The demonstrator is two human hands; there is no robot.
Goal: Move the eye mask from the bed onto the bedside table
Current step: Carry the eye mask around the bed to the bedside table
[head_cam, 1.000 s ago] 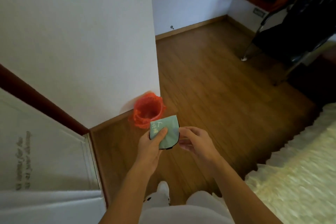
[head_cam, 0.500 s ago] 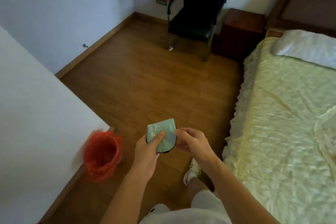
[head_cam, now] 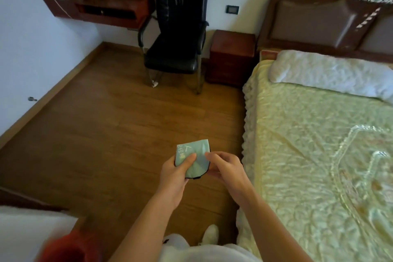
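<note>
A folded pale green eye mask [head_cam: 196, 155] with black edging and white print is held in front of me above the wooden floor. My left hand [head_cam: 175, 173] grips its left side, thumb on top. My right hand [head_cam: 225, 169] pinches its right edge with the fingertips. The bed [head_cam: 319, 144] with a yellow-green quilted cover lies to my right, close to my right arm. The dark red wooden bedside table [head_cam: 232, 49] stands far ahead against the wall, left of the headboard, with nothing visible on its top.
A black chair [head_cam: 176, 49] stands just left of the bedside table. A wall shelf [head_cam: 100, 6] with plants hangs at the upper left. A red bin [head_cam: 70, 249] sits at the lower left by a white wall corner. A white pillow [head_cam: 331, 74] lies at the bed's head.
The view has swung right from the wall and red bin toward the bed, chair and bedside table. Both hands still hold the eye mask the same way.
</note>
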